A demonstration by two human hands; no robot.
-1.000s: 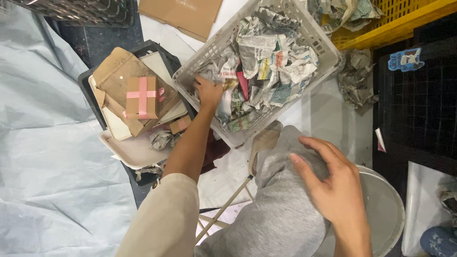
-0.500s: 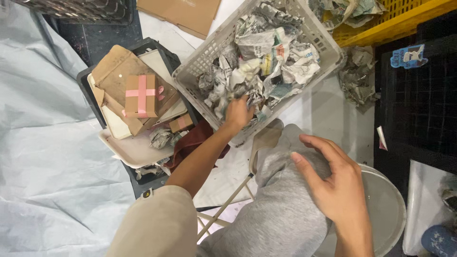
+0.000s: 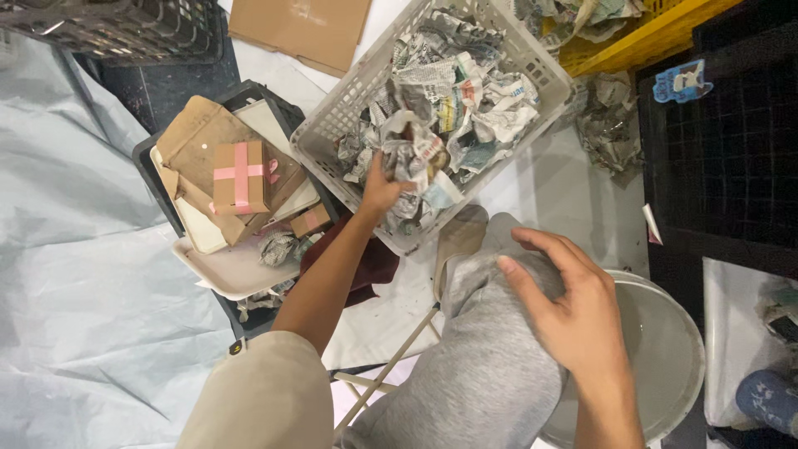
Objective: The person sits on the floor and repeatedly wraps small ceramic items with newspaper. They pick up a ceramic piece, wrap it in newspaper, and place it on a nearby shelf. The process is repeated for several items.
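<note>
We see one white slatted plastic basket point(image 3: 332, 133) on the floor, filled with crumpled newspaper. Our left hand point(image 3: 380, 189) reaches into its near side and is closed around a crumpled newspaper wad point(image 3: 413, 151), lifted a little above the rest of the heap. Our right hand point(image 3: 573, 312) rests open, fingers spread, on the knee of grey trousers point(image 3: 482, 366), beside a round white stool seat point(image 3: 673, 349).

Just left of the basket stands one dark crate point(image 3: 154, 166) holding worn cardboard sheets, a white tray point(image 3: 224, 270) and two small brown boxes: the larger box point(image 3: 239, 176) is crossed with pink tape, the smaller box point(image 3: 311, 220) lies near the crate's near edge. A yellow crate point(image 3: 657, 33) at the far right also holds crumpled paper. A flat cardboard piece point(image 3: 299, 29) lies at the far edge.

The floor is pale, and a light grey sheet point(image 3: 75, 291) covers its left side.
</note>
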